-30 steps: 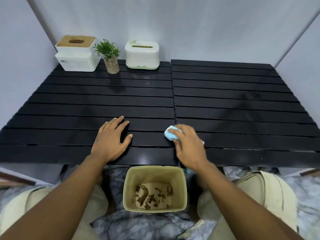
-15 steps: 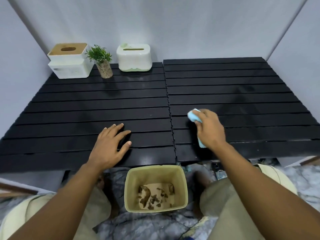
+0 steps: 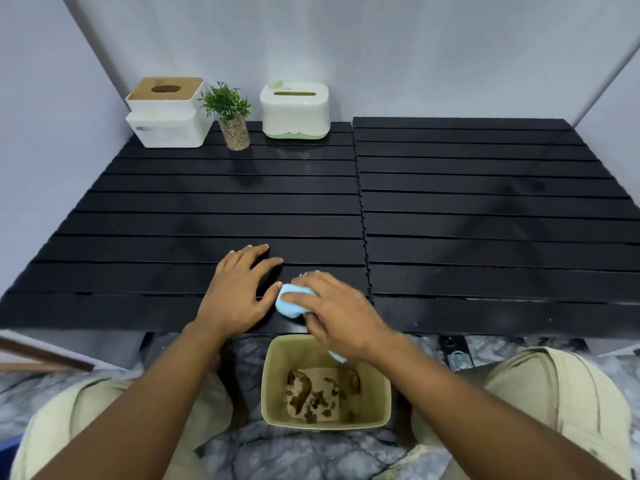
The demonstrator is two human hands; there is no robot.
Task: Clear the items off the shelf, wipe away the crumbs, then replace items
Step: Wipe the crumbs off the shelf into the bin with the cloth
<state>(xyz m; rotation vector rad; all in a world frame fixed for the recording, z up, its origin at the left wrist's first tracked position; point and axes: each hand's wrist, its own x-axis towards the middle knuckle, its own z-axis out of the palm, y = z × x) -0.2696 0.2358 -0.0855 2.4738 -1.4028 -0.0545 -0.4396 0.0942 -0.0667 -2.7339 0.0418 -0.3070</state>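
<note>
On shelf [image 3: 485, 209] front, R hand [image 3: 339, 317] grips cloth [image 3: 291, 304], L hand [image 3: 239, 292] flat

A domestic-looking corner with plain walls: a low black slatted shelf [image 3: 485, 202] fills a nook between pale, bare walls [image 3: 381, 46]. Household pieces line its back left edge: a white tissue box with a wooden lid [image 3: 166, 112], a small green plant [image 3: 228, 116] in a clear pot of pebbles, and a white-and-green tissue box [image 3: 294, 110]. Below the shelf's front edge, a grey marble-patterned floor [image 3: 294, 455] carries a small beige bin [image 3: 273, 382] holding brown scraps, between the knees of a person in beige trousers [image 3: 540, 393]. A light blue cloth [image 3: 292, 303], held on the shelf in the right hand [image 3: 339, 317], points to housekeeping. Whether this is a lived-in home or a mock-up cannot be told.
</note>
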